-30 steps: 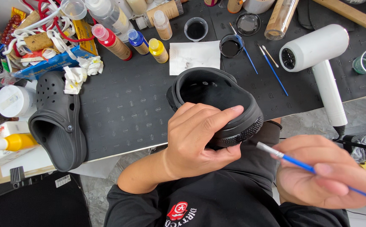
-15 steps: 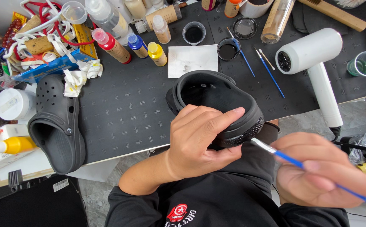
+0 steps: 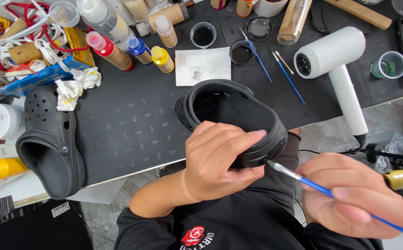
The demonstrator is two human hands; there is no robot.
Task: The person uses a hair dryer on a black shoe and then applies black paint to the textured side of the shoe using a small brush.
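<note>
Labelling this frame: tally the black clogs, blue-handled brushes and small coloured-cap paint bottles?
Black clogs: 2, one gripped by the left hand, one lying on the mat
Blue-handled brushes: 3, one in the right hand, two on the mat
Coloured-cap bottles: 3
Total: 8

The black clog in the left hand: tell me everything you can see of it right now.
The black clog looks like matte foam or rubber, with a deep open cavity facing up and a textured, dotted band along its near rim. It is tilted, partly over the black mat's front edge. The left hand grips its near end, fingers over the rim. The fine tip of the blue paintbrush, held by the right hand, meets that band.
</note>
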